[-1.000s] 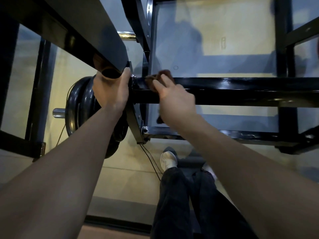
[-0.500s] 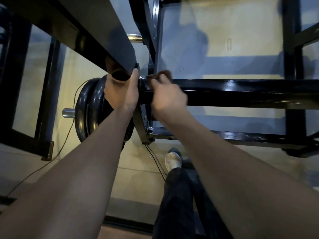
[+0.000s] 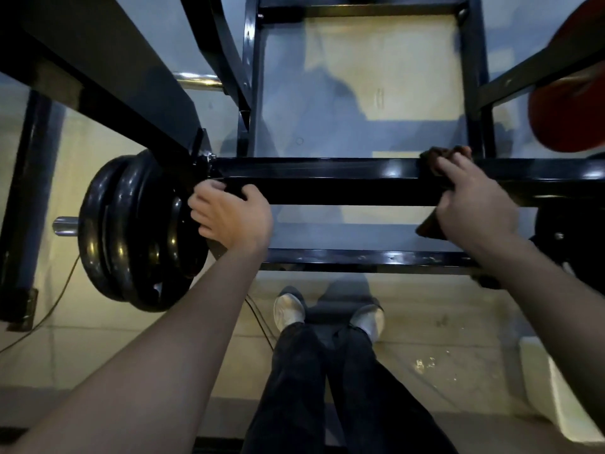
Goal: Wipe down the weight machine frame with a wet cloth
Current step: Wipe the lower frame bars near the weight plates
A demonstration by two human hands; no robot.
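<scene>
Hands grip the frame's black crossbar [image 3: 327, 181]: our left hand [image 3: 232, 214] curls round it beside the weight plates [image 3: 137, 231], our right hand [image 3: 471, 198] clutches the brown cloth [image 3: 437, 157] draped over its right end.

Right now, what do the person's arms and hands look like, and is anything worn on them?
Both forearms are bare right up to the bottom edge of the picture; no sleeve shows. The left hand and right hand carry no glove, and no ring, watch or wristband is visible. Lower down, the person wears dark trousers and light shoes.
</scene>
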